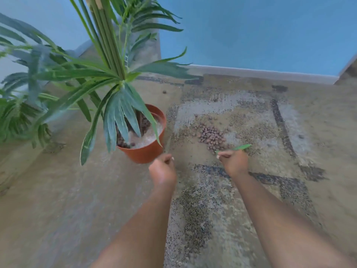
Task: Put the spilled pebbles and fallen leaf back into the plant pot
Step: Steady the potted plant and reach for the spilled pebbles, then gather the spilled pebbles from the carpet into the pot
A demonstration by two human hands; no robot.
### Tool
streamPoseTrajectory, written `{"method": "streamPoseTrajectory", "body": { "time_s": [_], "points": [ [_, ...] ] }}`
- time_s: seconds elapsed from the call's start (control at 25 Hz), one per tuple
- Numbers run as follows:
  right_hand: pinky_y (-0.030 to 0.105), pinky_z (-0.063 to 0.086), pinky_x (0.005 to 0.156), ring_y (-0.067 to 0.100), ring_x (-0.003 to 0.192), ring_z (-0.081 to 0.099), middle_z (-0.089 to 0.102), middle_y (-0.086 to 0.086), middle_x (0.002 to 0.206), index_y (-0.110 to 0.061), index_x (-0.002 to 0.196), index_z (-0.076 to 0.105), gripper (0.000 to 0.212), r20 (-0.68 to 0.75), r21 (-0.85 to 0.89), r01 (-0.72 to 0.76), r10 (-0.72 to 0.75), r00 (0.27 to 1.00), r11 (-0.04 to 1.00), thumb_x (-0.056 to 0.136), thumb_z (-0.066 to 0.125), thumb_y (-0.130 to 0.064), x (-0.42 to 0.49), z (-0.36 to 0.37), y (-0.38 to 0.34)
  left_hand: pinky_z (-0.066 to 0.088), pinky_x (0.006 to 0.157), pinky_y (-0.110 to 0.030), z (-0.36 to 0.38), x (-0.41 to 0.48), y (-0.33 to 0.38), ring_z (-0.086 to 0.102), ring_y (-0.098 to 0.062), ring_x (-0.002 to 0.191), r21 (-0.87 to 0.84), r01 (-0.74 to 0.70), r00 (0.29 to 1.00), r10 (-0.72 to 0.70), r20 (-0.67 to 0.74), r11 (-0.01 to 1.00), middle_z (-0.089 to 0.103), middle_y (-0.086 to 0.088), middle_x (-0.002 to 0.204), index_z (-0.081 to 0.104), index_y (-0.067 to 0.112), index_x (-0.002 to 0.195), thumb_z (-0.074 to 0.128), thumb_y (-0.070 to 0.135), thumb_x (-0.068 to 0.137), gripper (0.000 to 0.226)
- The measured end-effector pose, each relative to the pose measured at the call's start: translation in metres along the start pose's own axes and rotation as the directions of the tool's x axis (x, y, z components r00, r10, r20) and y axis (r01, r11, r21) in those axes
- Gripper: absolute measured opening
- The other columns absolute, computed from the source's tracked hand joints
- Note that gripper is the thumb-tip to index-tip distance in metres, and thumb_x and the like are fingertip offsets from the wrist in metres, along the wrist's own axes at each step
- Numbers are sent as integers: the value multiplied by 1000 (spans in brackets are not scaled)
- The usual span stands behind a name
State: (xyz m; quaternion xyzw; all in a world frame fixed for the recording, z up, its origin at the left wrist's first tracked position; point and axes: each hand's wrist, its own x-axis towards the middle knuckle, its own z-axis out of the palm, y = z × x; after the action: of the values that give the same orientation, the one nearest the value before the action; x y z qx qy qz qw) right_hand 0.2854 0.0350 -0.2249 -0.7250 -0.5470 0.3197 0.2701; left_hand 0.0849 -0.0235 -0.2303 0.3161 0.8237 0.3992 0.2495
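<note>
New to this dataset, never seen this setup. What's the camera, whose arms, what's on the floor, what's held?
There is no robot here. One wide-angle camera worn on a person's head looks down at their two bare arms. On the patterned rug stands an orange plant pot holding a leafy plant. To its right lies a pile of spilled brown pebbles. The right hand is pinching a green leaf at the pile's near edge. The left hand is closed near the pot; whether it holds anything is unclear.

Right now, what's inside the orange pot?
Inside the orange pot: brown pebbles along the near-left edge, a pale whitish surface to the right, and the plant's stems. The drooping leaves hide the far and left parts.
</note>
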Motion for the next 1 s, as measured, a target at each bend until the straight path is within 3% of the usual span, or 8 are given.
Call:
{"method": "streamPoseTrajectory", "body": {
  "time_s": [0.12,0.28,0.4,0.52,0.68,0.76,0.84,1.0],
  "points": [
    [13,39,40,12,49,55,71,0,72,-13,93,78,10,69,26,-32,31,997,999,84,74,-13,-28,-15,-22,46,78,-17,-18,-10,33,62,-7,73,10,-53,998,53,-18,999,76,0,90,77,15,94,74,16,84,10],
    [5,35,36,1,46,54,68,-7,71,-16,92,77,10,109,121,-75,62,992,990,83,73,-13,-64,-65,-87,48,79,-21,-65,-41,110,64,-9,79,-51,-23,999,25,44,998,72,4,90,75,18,97,73,23,86,12],
    [7,36,36,-5,40,51,71,-7,81,-17,90,77,10,93,153,-96,82,992,984,82,74,-11,-83,-121,-147,49,85,-24,-104,-69,176,63,-12,87,-214,118,988,-94,119,970,70,3,95,70,18,97,71,21,88,10],
    [7,44,41,-3,57,62,73,-8,87,-21,87,78,11,108,181,-177,159,981,968,80,77,-13,-101,-187,-212,56,80,-25,-150,-100,244,67,-5,76,-187,158,987,-148,65,970,73,14,81,75,24,88,78,24,81,8],
    [15,49,47,4,62,68,74,-12,83,-26,84,77,13,171,164,-195,167,971,967,80,77,-14,-130,-292,-295,58,85,-38,-207,-138,343,74,-19,76,-332,350,934,-299,198,876,77,-3,76,78,21,76,83,17,75,7],
    [20,54,58,8,67,70,76,-5,83,-23,85,78,12,176,179,-178,147,973,968,80,77,-13,-134,-349,-334,58,86,-45,-239,-150,402,74,-26,75,-372,339,937,-274,216,864,75,-9,71,76,19,71,83,13,75,10],
    [24,55,66,13,67,69,76,2,81,-18,86,79,10,139,207,-159,132,981,965,78,78,-12,-131,-399,-371,59,81,-48,-269,-156,459,71,-23,65,-386,302,951,-249,183,872,74,-8,65,74,20,67,82,13,76,14],
    [15,42,61,8,72,66,76,-1,81,-18,84,80,9,75,180,-45,32,997,983,75,80,-16,-117,-494,-431,58,84,-50,-295,-175,561,69,-25,70,-427,220,974,-170,152,877,74,-15,75,75,17,75,79,13,78,7]
  ]
}}
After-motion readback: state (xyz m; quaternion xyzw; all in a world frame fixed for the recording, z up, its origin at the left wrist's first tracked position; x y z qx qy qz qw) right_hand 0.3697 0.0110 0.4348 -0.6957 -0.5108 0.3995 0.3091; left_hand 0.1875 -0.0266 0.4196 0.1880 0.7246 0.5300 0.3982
